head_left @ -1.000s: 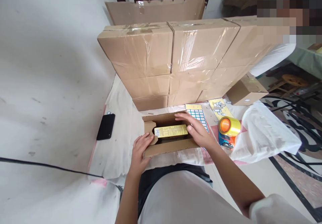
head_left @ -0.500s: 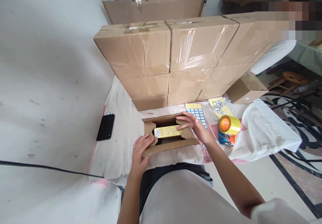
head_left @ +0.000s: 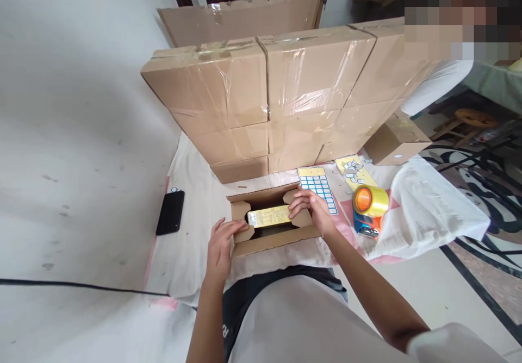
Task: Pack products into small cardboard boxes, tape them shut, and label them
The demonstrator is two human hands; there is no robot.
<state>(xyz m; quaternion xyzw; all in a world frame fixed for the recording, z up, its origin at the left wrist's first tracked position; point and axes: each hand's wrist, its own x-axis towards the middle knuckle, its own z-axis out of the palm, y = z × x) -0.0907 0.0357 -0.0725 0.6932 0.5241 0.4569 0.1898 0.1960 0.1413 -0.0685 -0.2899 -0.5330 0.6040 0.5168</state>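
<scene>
A small cardboard box (head_left: 277, 240) stands open in front of me, with its long flaps raised. Inside it lies a narrow yellow carton (head_left: 268, 217) with printing on its side. My left hand (head_left: 221, 245) rests on the left end flap, fingers stretched out and holding nothing. Over the right end flap is my right hand (head_left: 313, 210), its fingers loosely bent and apart, the tips at the right end of the yellow carton. Whether those fingertips press on the carton or only on the flap, I cannot tell.
A wall of taped cardboard boxes (head_left: 302, 80) rises behind. On the right are yellow tape rolls (head_left: 377, 201), a blue-and-orange tape dispenser (head_left: 362, 223), label sheets (head_left: 318, 189) and a closed box (head_left: 393, 140). A black phone (head_left: 170, 212) lies left. Another person stands at the far right.
My left hand has shifted slightly left, its thumb no longer under the front flap. My right hand's fingers have curled a little further down the right flap. The camera view has tilted slightly.
</scene>
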